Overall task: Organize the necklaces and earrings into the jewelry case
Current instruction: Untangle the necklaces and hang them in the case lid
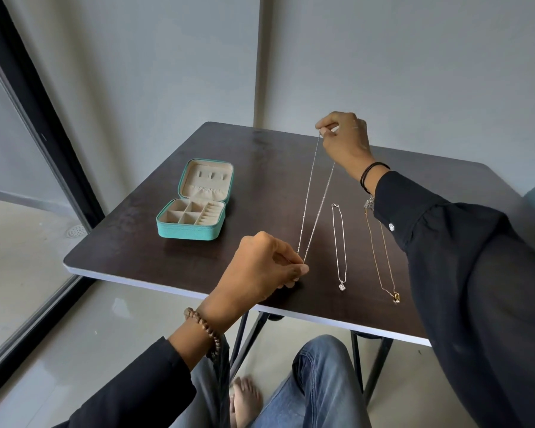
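Main risk: tangle. The beaded silver chain (307, 208) is strung taut as a doubled loop over the table (260, 180). The right hand (345, 143) pinches the far end between thumb and fingertips, the left hand (267, 267) pinches the near end, other fingers curled in. If either end goes slack fast, the 2 strands will likely twist or knot. Risk 2: the left hand sits at the table's front edge, so a slipped pinch drops the chain to the floor. Risk 3: the right sleeve (414, 217) hangs just over the gold necklace (396, 296) and could drag it, or the pendant necklace (342, 286) beside it. The chain is thin, with small beads at intervals. The teal jewelry case (186, 233) lies open well to the left, with small compartments, apparently empty. No earrings that I can make out.
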`<state>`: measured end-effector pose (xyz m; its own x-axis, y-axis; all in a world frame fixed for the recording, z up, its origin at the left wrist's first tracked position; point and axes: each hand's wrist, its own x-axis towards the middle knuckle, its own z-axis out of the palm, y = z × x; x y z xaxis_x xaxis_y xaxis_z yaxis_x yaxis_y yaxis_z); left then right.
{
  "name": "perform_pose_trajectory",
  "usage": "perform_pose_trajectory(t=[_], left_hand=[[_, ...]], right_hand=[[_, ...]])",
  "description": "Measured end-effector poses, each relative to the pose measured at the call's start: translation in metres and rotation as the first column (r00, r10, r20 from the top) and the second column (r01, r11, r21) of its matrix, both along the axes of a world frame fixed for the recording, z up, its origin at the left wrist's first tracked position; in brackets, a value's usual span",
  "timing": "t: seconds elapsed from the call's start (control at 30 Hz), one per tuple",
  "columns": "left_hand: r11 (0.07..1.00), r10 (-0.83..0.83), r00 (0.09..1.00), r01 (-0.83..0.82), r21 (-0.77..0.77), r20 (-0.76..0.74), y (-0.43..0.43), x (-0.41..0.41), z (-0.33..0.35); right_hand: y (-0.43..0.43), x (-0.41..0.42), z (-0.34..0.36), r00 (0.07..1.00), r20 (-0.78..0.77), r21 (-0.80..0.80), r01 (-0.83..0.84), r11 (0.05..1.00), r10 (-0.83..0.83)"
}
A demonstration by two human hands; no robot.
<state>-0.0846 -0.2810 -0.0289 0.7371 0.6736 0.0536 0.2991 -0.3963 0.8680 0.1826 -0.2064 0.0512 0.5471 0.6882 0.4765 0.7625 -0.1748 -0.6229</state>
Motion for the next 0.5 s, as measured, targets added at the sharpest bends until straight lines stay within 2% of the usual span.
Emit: perform_pose_trajectory(t=[0.17, 0.5], left_hand=[[0.987, -0.065, 0.991, 0.081, 0.138, -0.114, 0.0, 0.002, 0.005], [0.981, -0.041, 0.968, 0.085, 0.172, -0.248, 0.005, -0.001, 0.009]], right_hand=[[0.009, -0.003, -0.016, 0.998, 0.058, -0.063, -0.02, 0.998, 0.024], [0.019, -0.012, -0.034, 0.99, 0.121, -0.102, -0.053, 0.993, 0.065]])
